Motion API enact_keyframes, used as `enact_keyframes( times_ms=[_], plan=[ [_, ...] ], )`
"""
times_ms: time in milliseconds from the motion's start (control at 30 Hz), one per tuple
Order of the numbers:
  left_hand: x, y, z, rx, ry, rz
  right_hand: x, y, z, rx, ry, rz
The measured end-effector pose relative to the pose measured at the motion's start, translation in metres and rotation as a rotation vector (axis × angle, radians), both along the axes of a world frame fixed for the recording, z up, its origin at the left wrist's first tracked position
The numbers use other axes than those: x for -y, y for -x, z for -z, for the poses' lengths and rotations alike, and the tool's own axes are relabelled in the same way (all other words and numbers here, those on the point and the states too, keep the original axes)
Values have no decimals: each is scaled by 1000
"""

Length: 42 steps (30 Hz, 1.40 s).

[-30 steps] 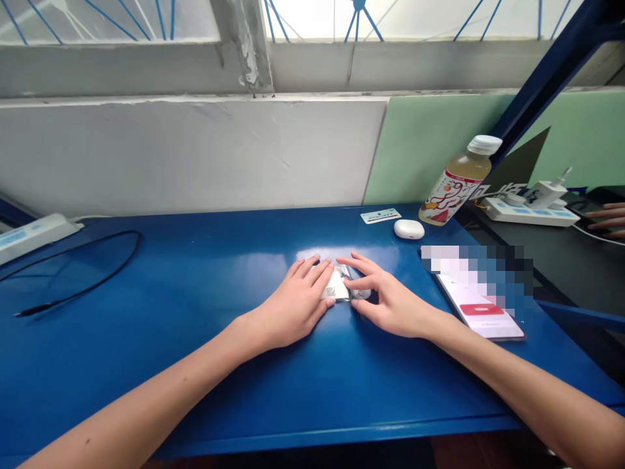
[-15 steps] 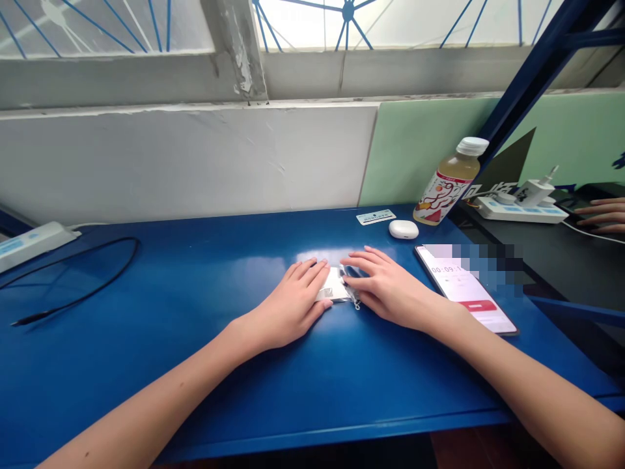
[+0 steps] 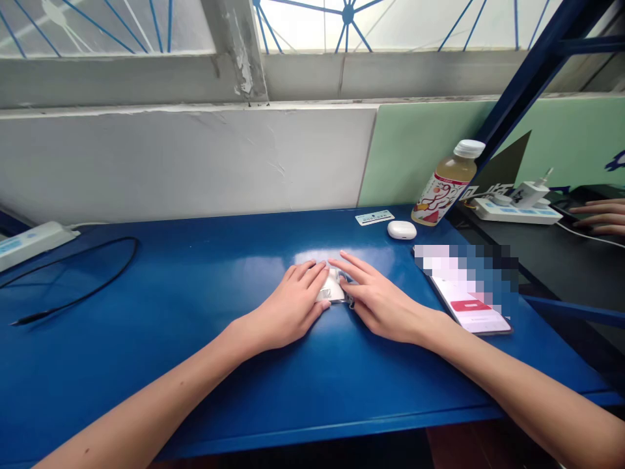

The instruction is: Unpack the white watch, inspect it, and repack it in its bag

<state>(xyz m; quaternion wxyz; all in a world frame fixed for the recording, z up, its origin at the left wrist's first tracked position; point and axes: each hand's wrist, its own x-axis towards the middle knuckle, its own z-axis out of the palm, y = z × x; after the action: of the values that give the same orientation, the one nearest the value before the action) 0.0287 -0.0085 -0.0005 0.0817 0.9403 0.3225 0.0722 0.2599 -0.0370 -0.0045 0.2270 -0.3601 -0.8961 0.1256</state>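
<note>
A small flat white item (image 3: 333,287) lies on the blue desk, with a clear plastic part and a short bit of chain at its right end. My left hand (image 3: 293,301) rests flat over its left side, fingers stretched and thumb along the near edge. From the right, my right hand (image 3: 375,296) reaches over the plastic end. Its upper fingers are stretched out and apart, and a lower finger touches the plastic. Both hands cover much of the item, so its exact kind is hidden.
Right of my hands lie a phone (image 3: 471,306), a white earbud case (image 3: 402,230) and a small card (image 3: 375,217). A drink bottle (image 3: 442,185) stands behind them. A black cable (image 3: 97,244) curls at left. Another person's hand (image 3: 603,215) shows at far right, near a power strip (image 3: 517,212).
My right hand has shifted slightly left over the white item, its fingertips now closer to my left hand. My left hand has stayed in place.
</note>
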Motion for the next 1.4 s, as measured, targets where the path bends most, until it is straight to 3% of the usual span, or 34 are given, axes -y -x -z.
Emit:
enact_keyframes(
  times_ms=[300,500,667,833,1100,1267,1400],
  plan=[
    [0,0,3,-3,-33,11,-7,-1,-6,20,-40,-80],
    [3,2,0,28,23,-11,-11,-14,-22,135,-18,-31],
    [2,4,-5,92,91,8,-21,-30,-18,103,-46,92],
    [2,5,-9,211,186,5,-26,-34,-16,-77,-10,48],
    [6,4,-14,426,233,81,-20,-29,-34,-484,-13,117],
    [6,2,-14,599,226,-32,-21,-26,-35,-771,217,232],
    [7,-3,-13,696,299,-132,-24,-22,-31,-873,376,316]
  ],
)
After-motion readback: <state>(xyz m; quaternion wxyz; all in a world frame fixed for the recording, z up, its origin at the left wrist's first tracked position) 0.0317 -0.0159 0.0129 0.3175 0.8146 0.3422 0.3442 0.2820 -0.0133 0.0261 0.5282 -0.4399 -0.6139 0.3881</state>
